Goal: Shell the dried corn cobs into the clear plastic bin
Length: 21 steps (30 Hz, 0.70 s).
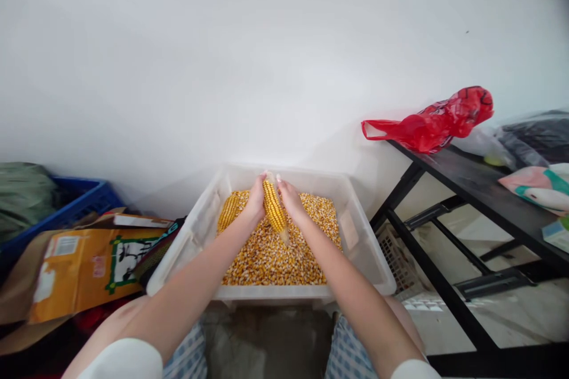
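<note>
An ear of corn (275,208), yellow and mostly covered in kernels, is held tilted above a pile of loose kernels (271,260). My left hand (256,196) is closed around its left side near the upper end. On the right side, my right hand (291,196) rests against the ear with its fingers near the top; its grip is partly hidden. The kernels lie in a translucent plastic bin (284,292). Another ear of corn (228,211) lies at the left of the pile, partly behind my left forearm.
A black folding table (471,174) stands right, bearing a red plastic bag (440,121) and other packages. Beneath it is a beige basket (397,260). To the left are an orange cardboard box (89,272) and a blue crate (95,192). A white wall (284,59) rises behind the bin.
</note>
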Tool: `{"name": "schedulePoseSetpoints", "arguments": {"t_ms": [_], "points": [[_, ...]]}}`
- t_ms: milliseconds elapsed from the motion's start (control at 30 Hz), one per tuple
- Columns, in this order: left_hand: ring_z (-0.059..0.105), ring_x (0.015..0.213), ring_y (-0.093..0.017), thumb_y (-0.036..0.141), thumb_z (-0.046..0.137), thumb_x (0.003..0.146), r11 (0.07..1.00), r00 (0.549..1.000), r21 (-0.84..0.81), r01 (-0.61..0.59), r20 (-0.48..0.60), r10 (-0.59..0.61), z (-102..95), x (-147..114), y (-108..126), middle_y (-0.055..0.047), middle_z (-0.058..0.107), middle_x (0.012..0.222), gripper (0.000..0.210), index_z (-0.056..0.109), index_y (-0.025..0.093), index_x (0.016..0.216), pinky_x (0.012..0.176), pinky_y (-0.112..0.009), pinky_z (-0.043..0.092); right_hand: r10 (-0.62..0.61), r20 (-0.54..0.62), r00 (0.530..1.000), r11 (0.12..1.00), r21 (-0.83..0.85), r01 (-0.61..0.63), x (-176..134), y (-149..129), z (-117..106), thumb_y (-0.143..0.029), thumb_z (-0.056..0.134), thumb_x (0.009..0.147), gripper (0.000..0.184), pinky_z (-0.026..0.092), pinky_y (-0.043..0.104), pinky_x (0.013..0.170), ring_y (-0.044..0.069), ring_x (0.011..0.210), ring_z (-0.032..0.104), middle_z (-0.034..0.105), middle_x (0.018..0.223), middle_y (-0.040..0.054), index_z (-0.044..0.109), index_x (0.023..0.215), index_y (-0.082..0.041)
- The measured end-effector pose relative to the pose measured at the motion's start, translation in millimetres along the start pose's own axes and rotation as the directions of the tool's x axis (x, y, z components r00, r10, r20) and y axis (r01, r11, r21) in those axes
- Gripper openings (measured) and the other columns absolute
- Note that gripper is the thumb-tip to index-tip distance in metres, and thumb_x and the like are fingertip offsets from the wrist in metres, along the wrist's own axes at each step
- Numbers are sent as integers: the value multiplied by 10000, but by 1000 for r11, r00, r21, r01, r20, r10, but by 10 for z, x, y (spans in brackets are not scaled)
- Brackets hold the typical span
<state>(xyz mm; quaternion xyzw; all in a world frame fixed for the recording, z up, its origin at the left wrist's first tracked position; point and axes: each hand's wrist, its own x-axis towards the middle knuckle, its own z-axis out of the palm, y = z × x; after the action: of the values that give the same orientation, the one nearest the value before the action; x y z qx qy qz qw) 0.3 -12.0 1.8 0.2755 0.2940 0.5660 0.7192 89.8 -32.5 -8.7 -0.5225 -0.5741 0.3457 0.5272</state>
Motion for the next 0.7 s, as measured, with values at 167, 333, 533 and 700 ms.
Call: {"name": "schedulePoseSetpoints", "arguments": {"t_ms": [167, 333, 533, 700], "points": [[492, 508, -104, 400, 586, 615, 971, 964, 83, -225, -127, 234, 16, 25, -61, 22, 520, 545, 266, 529, 147, 676, 518, -207, 388, 5, 36, 999, 988, -156, 0, -68, -44, 73, -610, 270, 784, 571, 402, 226, 698, 148, 766, 560, 622, 809, 53, 598, 872, -151], [467, 546, -106, 408, 542, 651, 919, 921, 228, -322, -152, 360, 16, 7, -96, 17, 508, 575, 264, 542, 144, 668, 540, -215, 365, -35, 5, 999, 952, -305, 35, -148, -130, 100, -539, 174, 849, 575, 388, 241, 775, 162, 866, 564, 617, 927, 90, 591, 952, -157], [440, 533, -102, 406, 521, 662, 884, 908, 336, -326, -150, 391, -12, -24, -127, 23, 480, 556, 259, 523, 148, 636, 523, -216, 347, 32, -75, 997, 874, -482, -64, -163, -146, 120, -452, 112, 876, 627, 397, 270, 719, 202, 786, 583, 628, 809, 138, 638, 824, -116], [441, 463, -96, 419, 544, 631, 953, 947, 179, -245, -166, 275, 61, -36, -127, 39, 455, 508, 264, 493, 160, 634, 489, -218, 354, 160, -77, 984, 905, -387, -178, -73, -49, 27, -475, 89, 863, 663, 406, 269, 702, 186, 725, 576, 627, 770, 117, 640, 776, -118]]}}
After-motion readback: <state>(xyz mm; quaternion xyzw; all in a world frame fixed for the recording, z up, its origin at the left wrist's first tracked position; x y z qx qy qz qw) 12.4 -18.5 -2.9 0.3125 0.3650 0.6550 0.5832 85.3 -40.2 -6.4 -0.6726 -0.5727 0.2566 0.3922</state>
